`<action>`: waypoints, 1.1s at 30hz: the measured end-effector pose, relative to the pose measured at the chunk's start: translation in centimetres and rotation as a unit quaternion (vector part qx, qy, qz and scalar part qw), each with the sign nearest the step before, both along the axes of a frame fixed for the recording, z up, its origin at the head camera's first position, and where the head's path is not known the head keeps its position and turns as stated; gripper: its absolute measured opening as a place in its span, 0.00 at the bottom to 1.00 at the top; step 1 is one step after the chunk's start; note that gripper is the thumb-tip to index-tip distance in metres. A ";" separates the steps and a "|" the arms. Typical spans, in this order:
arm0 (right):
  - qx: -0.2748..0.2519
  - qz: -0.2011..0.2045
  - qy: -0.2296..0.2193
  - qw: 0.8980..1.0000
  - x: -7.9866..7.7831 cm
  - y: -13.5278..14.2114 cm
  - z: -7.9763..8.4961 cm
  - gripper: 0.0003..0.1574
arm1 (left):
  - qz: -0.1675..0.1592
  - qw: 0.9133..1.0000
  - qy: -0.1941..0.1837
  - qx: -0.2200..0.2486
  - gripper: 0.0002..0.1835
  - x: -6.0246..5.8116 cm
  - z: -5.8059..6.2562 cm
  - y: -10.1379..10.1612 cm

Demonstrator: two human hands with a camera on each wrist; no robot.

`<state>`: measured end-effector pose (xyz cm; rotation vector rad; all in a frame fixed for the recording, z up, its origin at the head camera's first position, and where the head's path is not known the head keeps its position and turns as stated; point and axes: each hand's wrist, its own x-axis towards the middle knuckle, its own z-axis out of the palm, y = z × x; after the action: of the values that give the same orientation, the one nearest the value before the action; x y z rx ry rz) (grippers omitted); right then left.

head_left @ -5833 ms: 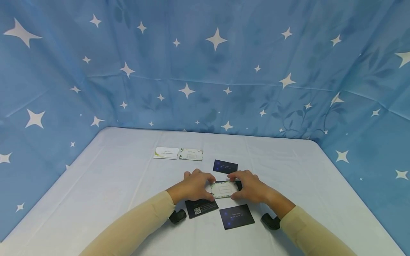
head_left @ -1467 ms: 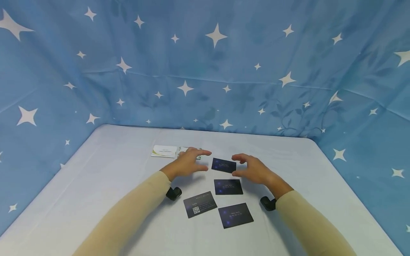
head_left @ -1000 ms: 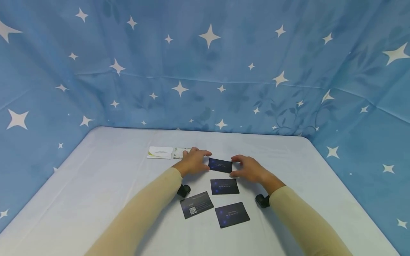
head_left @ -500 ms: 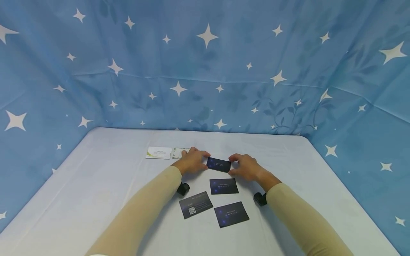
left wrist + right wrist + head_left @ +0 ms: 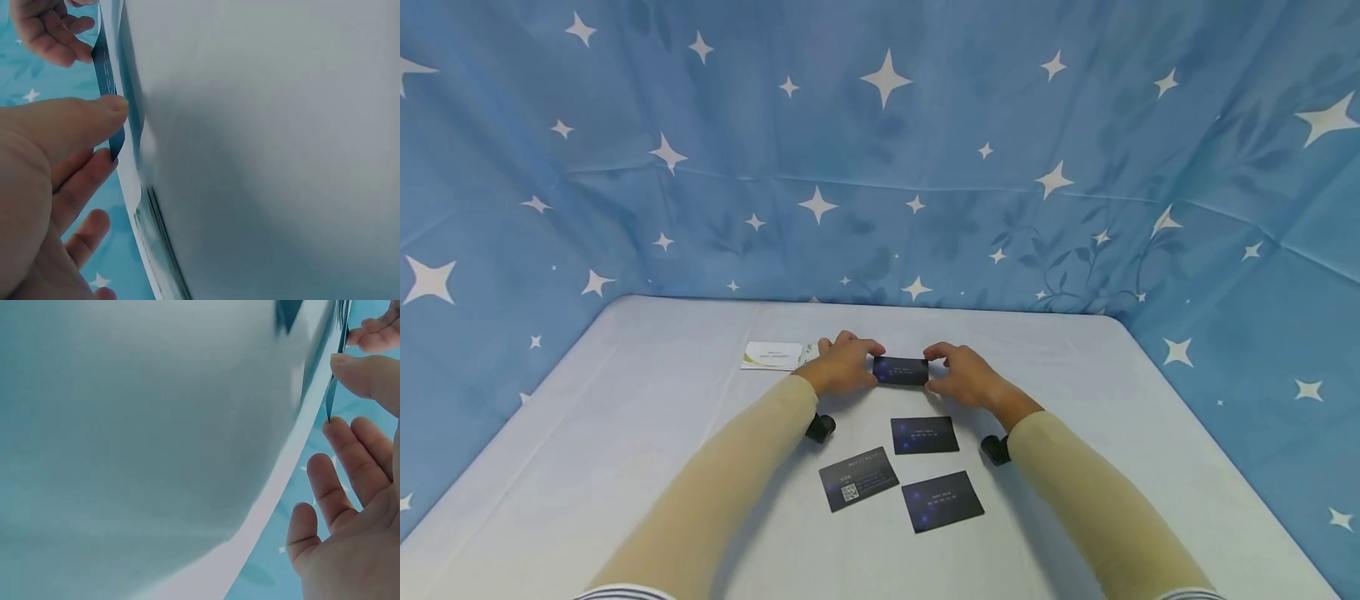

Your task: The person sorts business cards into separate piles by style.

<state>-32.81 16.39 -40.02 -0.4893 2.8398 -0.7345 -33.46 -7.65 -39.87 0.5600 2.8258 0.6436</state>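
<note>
A dark blue business card (image 5: pixel 901 372) is held by its two short ends, raised a little off the white table. My left hand (image 5: pixel 842 365) pinches the left end between thumb and fingertips, and my right hand (image 5: pixel 964 377) pinches the right end the same way. From the left wrist view the card (image 5: pixel 104 69) looks slightly bowed, seen nearly edge-on. Just beyond the left hand lies a stack of white leaf-patterned cards (image 5: pixel 156 247), mostly hidden in the head view. Next to it is a white card with a green-yellow curve (image 5: pixel 772 356).
Three more dark cards lie flat nearer the body: one in the middle (image 5: pixel 924 436), one with a QR code (image 5: pixel 859 480) and one at the front (image 5: pixel 942 502). A blue star-patterned curtain (image 5: pixel 880 167) hangs behind the table (image 5: pixel 625 417).
Earlier both hands held a leaf-patterned card near the middle. Later they came empty to the farthest dark card, took its ends, and have now lifted it, straightened it and shifted it slightly left.
</note>
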 end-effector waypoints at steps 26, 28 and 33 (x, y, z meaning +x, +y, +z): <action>-0.016 -0.060 -0.055 0.997 -2.7 -2.2 -0.8 0.34 | 0.055 0.998 -0.015 -0.017 0.29 -1.6 -0.4 -0.4; -0.018 -0.063 -0.056 0.996 -2.7 -2.2 -0.8 0.34 | 0.054 0.998 -0.019 -0.017 0.29 -1.7 -0.4 -0.4; -0.030 -0.065 -0.058 0.996 -2.6 -2.1 -1.0 0.34 | 0.053 0.998 -0.026 -0.015 0.29 -1.6 -0.5 -0.5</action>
<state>-35.44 14.25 -41.05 -0.2625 2.7682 -0.8439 -35.04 -8.18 -40.32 0.3842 2.8260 0.6230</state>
